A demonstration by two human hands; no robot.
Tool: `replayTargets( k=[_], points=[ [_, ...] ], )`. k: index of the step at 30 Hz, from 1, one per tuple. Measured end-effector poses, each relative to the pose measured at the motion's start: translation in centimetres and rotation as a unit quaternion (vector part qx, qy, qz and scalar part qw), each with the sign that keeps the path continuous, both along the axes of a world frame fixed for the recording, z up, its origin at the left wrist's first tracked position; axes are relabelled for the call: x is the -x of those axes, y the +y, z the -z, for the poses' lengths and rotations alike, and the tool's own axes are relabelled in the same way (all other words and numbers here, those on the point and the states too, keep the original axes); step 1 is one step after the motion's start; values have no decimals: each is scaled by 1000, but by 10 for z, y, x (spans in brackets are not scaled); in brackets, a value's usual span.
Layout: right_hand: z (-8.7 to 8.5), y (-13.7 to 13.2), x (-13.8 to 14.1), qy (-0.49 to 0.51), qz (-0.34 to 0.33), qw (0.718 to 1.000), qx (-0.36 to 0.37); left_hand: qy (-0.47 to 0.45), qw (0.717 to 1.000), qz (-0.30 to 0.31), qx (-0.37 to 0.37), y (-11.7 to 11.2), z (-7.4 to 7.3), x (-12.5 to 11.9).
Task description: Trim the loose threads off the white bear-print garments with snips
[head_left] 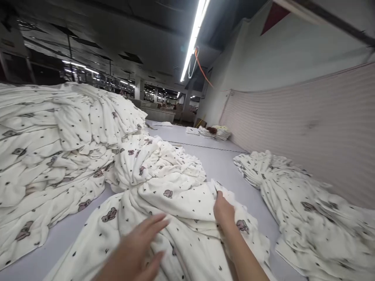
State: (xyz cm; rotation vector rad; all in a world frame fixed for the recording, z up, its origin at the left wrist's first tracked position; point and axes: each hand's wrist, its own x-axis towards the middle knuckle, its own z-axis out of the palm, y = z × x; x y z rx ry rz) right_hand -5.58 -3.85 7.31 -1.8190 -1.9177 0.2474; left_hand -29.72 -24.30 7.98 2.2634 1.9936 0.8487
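A heap of white cloth printed with small brown bears and hearts (164, 195) lies in front of me on a grey table (222, 164). My right hand (224, 210) is closed on a fold of this cloth near its far edge. My left hand (137, 249) hovers over the near part of the cloth with its fingers stretched out and apart, holding nothing; it looks slightly blurred.
A tall pile of the same printed cloth (52, 148) fills the left side. Another heap (301, 207) lies at the right beside a pale striped wall (307, 125). Folded stacks (215, 132) sit at the table's far end. A strip light (193, 39) runs overhead.
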Motion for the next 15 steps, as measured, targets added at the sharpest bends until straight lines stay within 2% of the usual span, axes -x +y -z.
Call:
replayTargets(
  k=[2, 4, 6, 7, 9, 12, 15],
  points=[
    [-2, -9, -11, -25, 11, 999, 32, 121, 989, 62, 63, 50, -8, -38],
    [-7, -20, -21, -35, 8, 999, 38, 159, 980, 84, 88, 97, -8, -69],
    [-14, -35, -33, -27, -5, 999, 29, 185, 970, 100, 125, 127, -1, -81],
    [-17, -44, -40, -18, -16, 999, 22, 193, 966, 104, 139, 134, 3, -80],
    [-16, -64, -55, 12, -43, 999, 6, 204, 962, 104, 151, 133, 9, -69],
    [-1, -90, -75, 86, -74, 993, -33, 203, 964, 101, 137, 113, 11, -56],
    [21, -97, -89, 193, -50, 977, -70, 204, 967, 105, 108, 102, 10, -77]
  ],
)
